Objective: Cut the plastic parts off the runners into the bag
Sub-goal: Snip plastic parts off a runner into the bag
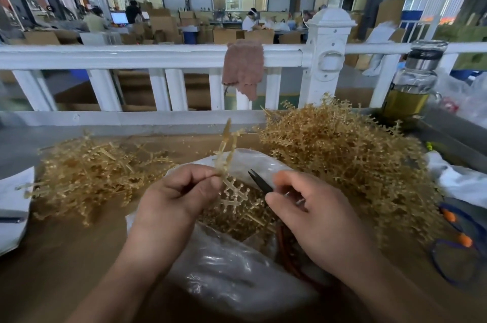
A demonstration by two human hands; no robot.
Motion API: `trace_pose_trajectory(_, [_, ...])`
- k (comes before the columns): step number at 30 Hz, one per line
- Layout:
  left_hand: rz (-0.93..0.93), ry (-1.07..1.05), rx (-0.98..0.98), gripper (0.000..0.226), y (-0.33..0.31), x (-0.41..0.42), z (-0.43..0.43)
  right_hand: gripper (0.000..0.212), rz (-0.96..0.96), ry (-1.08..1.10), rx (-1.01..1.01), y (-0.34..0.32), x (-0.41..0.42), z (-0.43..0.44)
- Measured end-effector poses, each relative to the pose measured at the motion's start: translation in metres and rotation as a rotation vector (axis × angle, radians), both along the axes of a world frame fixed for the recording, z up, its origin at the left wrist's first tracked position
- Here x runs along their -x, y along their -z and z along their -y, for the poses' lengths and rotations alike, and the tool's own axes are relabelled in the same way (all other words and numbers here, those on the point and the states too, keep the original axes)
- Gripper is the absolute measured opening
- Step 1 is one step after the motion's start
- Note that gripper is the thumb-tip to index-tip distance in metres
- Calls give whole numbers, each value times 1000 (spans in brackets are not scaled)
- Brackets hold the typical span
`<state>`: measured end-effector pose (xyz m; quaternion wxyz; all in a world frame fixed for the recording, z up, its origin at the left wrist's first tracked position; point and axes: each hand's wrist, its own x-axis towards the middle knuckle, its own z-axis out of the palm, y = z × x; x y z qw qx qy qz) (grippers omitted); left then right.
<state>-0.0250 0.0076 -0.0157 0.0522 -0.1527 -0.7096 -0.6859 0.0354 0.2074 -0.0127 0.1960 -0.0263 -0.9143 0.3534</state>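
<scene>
Surface: brown bench (66, 256), white railing (131, 56) behind.
Left of my fingers: loose pile of runners (87, 172).
Left fingers (195, 173): pinching one runner (232, 193) over the bag (232, 275).
Bag: clear plastic, open beneath both my hands.
Right fingers (287, 179): curled round black snips (259, 181), tips just beside that runner.
Right of my fingers: taller heap of runners (342, 159).
</scene>
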Motion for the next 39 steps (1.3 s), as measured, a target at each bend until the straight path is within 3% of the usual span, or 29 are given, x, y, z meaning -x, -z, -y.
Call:
trace_pose_trajectory(4, [89, 180, -275, 17, -3, 1, 2, 69, 205, -211, 269, -19, -1, 11])
trace_pose_trajectory(10, [80, 184, -205, 22, 1, 1, 0, 45, 110, -361, 553, -14, 4, 27])
trace_pose_trajectory(14, [146, 342, -173, 22, 3, 0, -1, 22, 89, -348, 586, -5, 8, 24])
trace_pose_trajectory(17, [198, 421, -178, 39, 1, -4, -1, 31, 131, -379, 817, -1, 14, 17])
trace_pose_trajectory(20, [242, 503, -247, 44, -3, -8, 1, 26, 127, -582, 985, -7, 10, 14])
trace_pose_trajectory(23, [287, 556, -290, 47, -3, -11, -3, 24, 122, -588, 924, -7, 7, 15])
trace_pose_trajectory(26, [215, 561, -276, 32, -2, -14, -8, 14, 38, -459, 788, -2, 5, 18])
trace_pose_trajectory(37, [150, 548, -401, 21, 0, -13, -13, 12, -15, -416, 796, -7, -2, 22])
trace_pose_trajectory(39, [139, 484, -372, 30, 3, -11, -11, 12, -13, -418, 765, -8, -2, 20])
